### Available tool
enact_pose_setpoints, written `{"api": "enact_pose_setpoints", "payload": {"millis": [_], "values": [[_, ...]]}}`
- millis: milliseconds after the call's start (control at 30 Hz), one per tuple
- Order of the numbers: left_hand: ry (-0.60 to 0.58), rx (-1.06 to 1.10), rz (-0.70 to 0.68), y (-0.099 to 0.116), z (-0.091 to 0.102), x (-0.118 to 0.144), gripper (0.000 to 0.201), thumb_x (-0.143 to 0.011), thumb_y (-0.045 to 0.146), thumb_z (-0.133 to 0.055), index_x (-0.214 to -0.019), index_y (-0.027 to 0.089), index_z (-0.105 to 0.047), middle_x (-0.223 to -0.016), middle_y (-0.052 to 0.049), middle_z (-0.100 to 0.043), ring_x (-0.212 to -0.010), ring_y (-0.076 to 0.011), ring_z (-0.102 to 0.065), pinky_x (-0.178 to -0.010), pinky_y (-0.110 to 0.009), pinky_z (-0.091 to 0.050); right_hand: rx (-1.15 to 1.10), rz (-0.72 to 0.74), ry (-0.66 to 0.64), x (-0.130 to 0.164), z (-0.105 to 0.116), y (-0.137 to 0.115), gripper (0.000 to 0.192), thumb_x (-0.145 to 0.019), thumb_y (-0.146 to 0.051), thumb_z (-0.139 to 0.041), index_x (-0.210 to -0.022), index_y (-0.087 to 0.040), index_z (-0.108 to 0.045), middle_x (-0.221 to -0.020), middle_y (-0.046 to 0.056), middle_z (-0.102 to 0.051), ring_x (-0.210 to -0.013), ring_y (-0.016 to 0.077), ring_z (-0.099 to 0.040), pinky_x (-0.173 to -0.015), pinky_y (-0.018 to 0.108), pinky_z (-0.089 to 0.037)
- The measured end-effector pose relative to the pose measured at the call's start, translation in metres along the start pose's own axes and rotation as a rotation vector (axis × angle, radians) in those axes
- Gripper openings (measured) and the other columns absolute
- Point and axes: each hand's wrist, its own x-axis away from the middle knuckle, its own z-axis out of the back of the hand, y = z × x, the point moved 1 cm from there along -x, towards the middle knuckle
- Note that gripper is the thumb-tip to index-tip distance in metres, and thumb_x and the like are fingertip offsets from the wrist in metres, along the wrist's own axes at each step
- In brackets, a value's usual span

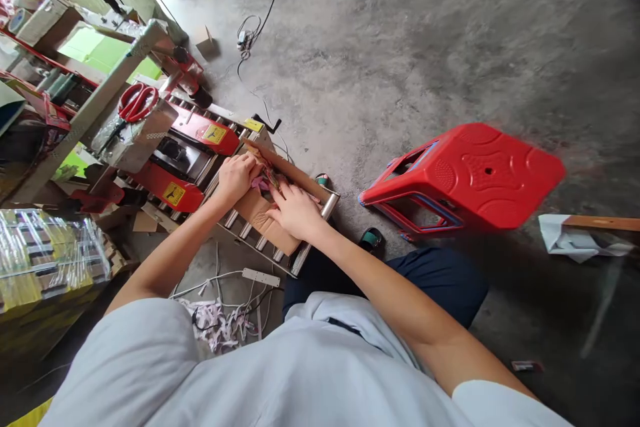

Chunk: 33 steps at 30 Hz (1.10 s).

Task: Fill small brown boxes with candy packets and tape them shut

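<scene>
The box (264, 219) runs lengthwise beneath left hand (237, 179) and right hand (296, 213). The right spreads flat; the left's grip I cannot tell.

Soft daylight upper left; floor (440, 73) darker lower right; edges stretched.

On my head feed, the left hand (237, 177) and right hand (296, 211) lie over an open carton (263, 220) on a roller conveyor (246, 231); a red stool (480, 180) stands apart.
</scene>
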Motion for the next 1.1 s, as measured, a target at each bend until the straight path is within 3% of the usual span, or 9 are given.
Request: {"api": "enact_pose_setpoints", "payload": {"millis": [133,267,367,467,567,667,867,933,1100], "values": [[0.162,0.287,0.145,-0.001,0.009,0.012,0.034,-0.1,0.037,-0.04,-0.108,0.018,-0.066,-0.105,-0.012,-0.072,-0.099,-0.0251,-0.067,-0.088,-0.039,-0.051,0.077,-0.001,-0.078,-0.008,-0.005,-0.001,0.066,-0.098,-0.048,-0.054,-0.149,-0.006,-0.045,-0.154,0.028,-0.038,-0.124,0.039,-0.053,-0.104,0.052,-0.045],[0.248,0.353,0.091,0.019,-0.003,0.03,0.043,-0.098,0.033,-0.046,-0.138,0.018,-0.054,-0.137,-0.014,-0.062,-0.13,-0.0265,-0.056,-0.11,-0.044,-0.046,0.054,0.046,0.045,0.0,-0.006,0.002,0.055,-0.098,-0.046,-0.055,-0.139,-0.009,-0.055,-0.148,0.026,-0.046,-0.122,0.0366,-0.054,-0.102,0.052,-0.047],[0.195,0.313,0.033,0.03,-0.016,0.036,0.04,-0.097,0.027,-0.045,-0.135,0.02,-0.058,-0.146,-0.013,-0.056,-0.139,-0.0266,-0.05,-0.116,-0.046,-0.042,-0.065,0.093,0.255,0.011,-0.008,0.006,0.033,-0.099,-0.031,-0.054,-0.127,-0.016,-0.062,-0.149,0.018,-0.048,-0.132,0.0312,-0.048,-0.109,0.049,-0.046],[0.113,0.293,-0.057,0.032,-0.022,0.034,0.039,-0.095,0.022,-0.045,-0.13,0.02,-0.063,-0.143,-0.011,-0.059,-0.144,-0.0274,-0.044,-0.121,-0.048,-0.036,-0.167,0.139,0.451,0.02,-0.011,0.009,0.03,-0.101,-0.022,-0.046,-0.126,-0.017,-0.062,-0.146,0.014,-0.05,-0.138,0.0257,-0.043,-0.12,0.046,-0.036],[0.004,0.247,-0.155,0.033,-0.023,0.031,0.033,-0.091,0.019,-0.05,-0.116,0.019,-0.07,-0.131,-0.012,-0.067,-0.145,-0.0304,-0.041,-0.126,-0.051,-0.027,-0.161,0.138,0.481,0.022,-0.011,0.009,0.035,-0.101,-0.023,-0.045,-0.132,-0.016,-0.059,-0.145,0.016,-0.051,-0.137,0.0282,-0.042,-0.121,0.049,-0.032],[-0.017,0.209,-0.136,0.033,-0.022,0.029,0.026,-0.091,0.022,-0.052,-0.109,0.021,-0.07,-0.122,-0.013,-0.069,-0.142,-0.0318,-0.043,-0.122,-0.053,-0.029,-0.17,0.133,0.437,0.02,-0.01,0.008,0.036,-0.099,-0.024,-0.047,-0.133,-0.015,-0.058,-0.143,0.015,-0.052,-0.134,0.0289,-0.042,-0.119,0.048,-0.033],[0.376,0.379,0.146,0.02,-0.017,0.025,0.059,-0.093,0.034,-0.053,-0.147,0.017,-0.036,-0.151,-0.018,-0.043,-0.143,-0.0281,-0.039,-0.117,-0.046,-0.037,-0.188,0.143,0.437,0.02,-0.01,0.01,0.029,-0.101,-0.025,-0.043,-0.118,-0.015,-0.065,-0.128,0.012,-0.062,-0.122,0.027,-0.048,-0.115,0.042,-0.034],[0.299,0.389,0.063,0.021,-0.014,0.023,0.06,-0.093,0.034,-0.052,-0.148,0.018,-0.036,-0.151,-0.016,-0.045,-0.142,-0.0269,-0.042,-0.117,-0.044,-0.036,-0.183,0.139,0.434,0.018,-0.011,0.01,0.027,-0.1,-0.025,-0.046,-0.116,-0.016,-0.065,-0.124,0.012,-0.062,-0.117,0.0273,-0.05,-0.112,0.042,-0.036],[-0.009,0.188,-0.167,0.035,-0.007,0.023,0.043,-0.098,0.037,-0.043,-0.134,0.02,-0.058,-0.134,-0.01,-0.064,-0.141,-0.0272,-0.045,-0.121,-0.047,-0.032,-0.149,0.084,0.39,0.014,-0.016,0.009,0.02,-0.097,-0.025,-0.053,-0.108,-0.015,-0.066,-0.111,0.012,-0.063,-0.109,0.0291,-0.052,-0.106,0.044,-0.04]]}}
